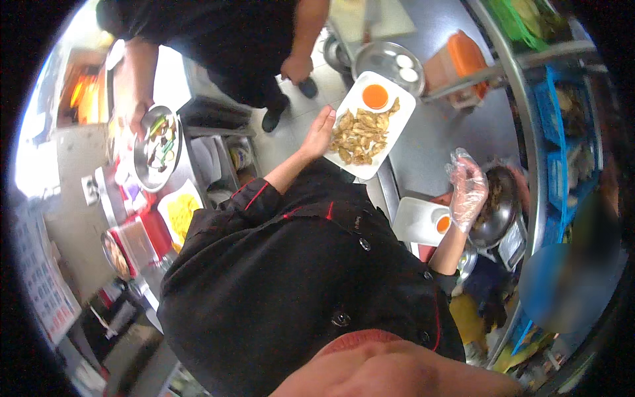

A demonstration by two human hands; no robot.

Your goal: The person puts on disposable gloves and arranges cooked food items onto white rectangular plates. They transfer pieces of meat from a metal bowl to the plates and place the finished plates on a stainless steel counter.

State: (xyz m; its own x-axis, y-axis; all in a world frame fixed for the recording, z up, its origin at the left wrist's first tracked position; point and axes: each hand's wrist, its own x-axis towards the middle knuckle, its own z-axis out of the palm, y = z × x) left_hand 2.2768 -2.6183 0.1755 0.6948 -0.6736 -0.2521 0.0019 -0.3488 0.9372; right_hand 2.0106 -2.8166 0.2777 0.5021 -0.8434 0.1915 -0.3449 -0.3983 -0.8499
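My left hand [320, 133] grips the left edge of a white rectangular plate [397, 134], its thumb side along the rim. On the plate lie fried, golden-brown pieces of food [361, 135] beside a small white cup of orange sauce [375, 97]. My right hand [468, 191], in a clear plastic glove, is raised with nothing seen in it, between a dark metal bowl [496, 208] of food and a second white plate [415, 221]. That plate bears another cup of orange sauce [443, 224]. Part of it is hidden behind my right wrist.
A co-worker in dark clothes [238, 44] stands across, one hand at a metal bowl of vegetables [158, 149]. A round metal pan [389, 64] with white items and an orange-lidded container [466, 54] rest on the steel counter [436, 134]. Blue baskets [555, 149] line the right shelf.
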